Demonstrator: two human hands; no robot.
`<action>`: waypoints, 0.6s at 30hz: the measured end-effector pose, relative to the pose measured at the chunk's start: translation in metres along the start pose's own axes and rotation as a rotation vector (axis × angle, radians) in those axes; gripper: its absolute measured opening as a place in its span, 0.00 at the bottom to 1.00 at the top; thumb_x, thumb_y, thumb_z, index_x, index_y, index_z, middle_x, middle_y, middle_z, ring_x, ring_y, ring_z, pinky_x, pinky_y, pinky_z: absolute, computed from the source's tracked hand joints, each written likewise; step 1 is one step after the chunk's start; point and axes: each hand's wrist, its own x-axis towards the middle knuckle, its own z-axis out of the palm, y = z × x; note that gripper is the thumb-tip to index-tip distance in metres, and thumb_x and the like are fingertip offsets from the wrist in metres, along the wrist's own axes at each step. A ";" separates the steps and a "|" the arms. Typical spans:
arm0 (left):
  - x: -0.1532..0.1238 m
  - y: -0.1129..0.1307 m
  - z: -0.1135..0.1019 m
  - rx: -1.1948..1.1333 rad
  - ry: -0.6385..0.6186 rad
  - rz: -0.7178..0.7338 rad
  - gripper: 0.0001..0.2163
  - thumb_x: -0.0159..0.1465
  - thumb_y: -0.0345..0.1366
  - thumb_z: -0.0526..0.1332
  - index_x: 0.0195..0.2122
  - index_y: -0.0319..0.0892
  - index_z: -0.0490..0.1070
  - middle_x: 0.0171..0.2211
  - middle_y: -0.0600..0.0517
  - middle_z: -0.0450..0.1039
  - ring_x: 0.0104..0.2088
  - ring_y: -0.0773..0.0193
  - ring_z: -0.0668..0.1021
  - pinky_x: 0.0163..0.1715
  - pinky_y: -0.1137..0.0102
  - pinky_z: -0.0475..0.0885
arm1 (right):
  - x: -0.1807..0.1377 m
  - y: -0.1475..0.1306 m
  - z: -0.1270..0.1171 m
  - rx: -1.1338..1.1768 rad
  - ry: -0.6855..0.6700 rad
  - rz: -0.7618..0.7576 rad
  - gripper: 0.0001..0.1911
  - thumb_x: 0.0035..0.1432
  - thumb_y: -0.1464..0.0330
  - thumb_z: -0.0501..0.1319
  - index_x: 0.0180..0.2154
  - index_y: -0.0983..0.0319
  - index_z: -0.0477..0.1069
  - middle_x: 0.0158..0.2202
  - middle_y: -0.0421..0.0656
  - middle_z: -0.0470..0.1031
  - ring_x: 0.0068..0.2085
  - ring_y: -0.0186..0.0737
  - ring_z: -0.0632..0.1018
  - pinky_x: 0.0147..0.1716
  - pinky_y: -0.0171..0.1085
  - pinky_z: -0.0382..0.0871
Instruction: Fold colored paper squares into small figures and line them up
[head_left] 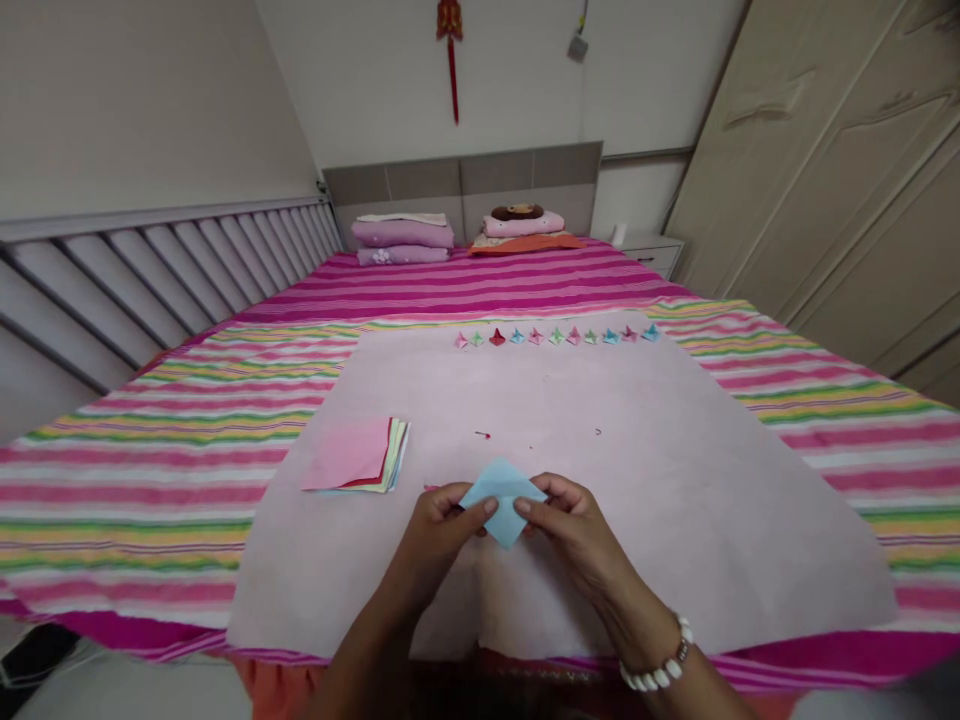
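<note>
A light blue paper square [504, 487], turned so one corner points toward me, is held between my two hands above the pale sheet. My left hand [448, 520] pinches its left corner, thumb on top and fingers beneath. On the opposite corner my right hand [564, 518] grips in the same way; a white beaded bracelet [660, 672] circles that wrist. Left of my hands lies a stack of coloured paper squares [349, 455], pink on top with red, pale yellow and blue edges showing. Something small and pink, partly hidden, pokes out beside my left hand.
Across the far edge of the pale sheet [675, 520] runs a row of small folded paper pieces [556, 337] in several colours. Tiny bits, one red-tipped [484, 435], lie mid-sheet. Striped bedding [150, 470] surrounds it. Folded quilts [403, 238] rest by the headboard; a railing [172, 250] stands left.
</note>
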 end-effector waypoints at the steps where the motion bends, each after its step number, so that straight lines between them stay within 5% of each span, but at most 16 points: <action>1: 0.000 0.001 -0.001 0.006 -0.016 0.008 0.08 0.57 0.38 0.64 0.30 0.39 0.78 0.23 0.54 0.72 0.26 0.68 0.69 0.28 0.73 0.64 | 0.000 0.000 0.000 -0.003 0.006 -0.004 0.09 0.42 0.66 0.72 0.25 0.63 0.76 0.19 0.38 0.73 0.22 0.31 0.69 0.24 0.31 0.61; 13: -0.001 0.004 -0.008 -0.008 -0.044 0.066 0.09 0.60 0.34 0.59 0.33 0.44 0.79 0.32 0.51 0.77 0.35 0.64 0.75 0.37 0.71 0.68 | -0.003 -0.007 -0.002 0.000 -0.049 -0.045 0.06 0.43 0.74 0.63 0.27 0.60 0.78 0.23 0.38 0.73 0.25 0.32 0.69 0.27 0.33 0.62; 18: 0.001 0.003 -0.002 0.095 0.071 0.117 0.05 0.53 0.36 0.67 0.29 0.41 0.78 0.29 0.52 0.75 0.28 0.67 0.72 0.29 0.73 0.66 | -0.002 -0.006 -0.004 0.005 -0.116 -0.062 0.09 0.48 0.67 0.63 0.34 0.60 0.77 0.28 0.40 0.75 0.29 0.35 0.71 0.30 0.34 0.63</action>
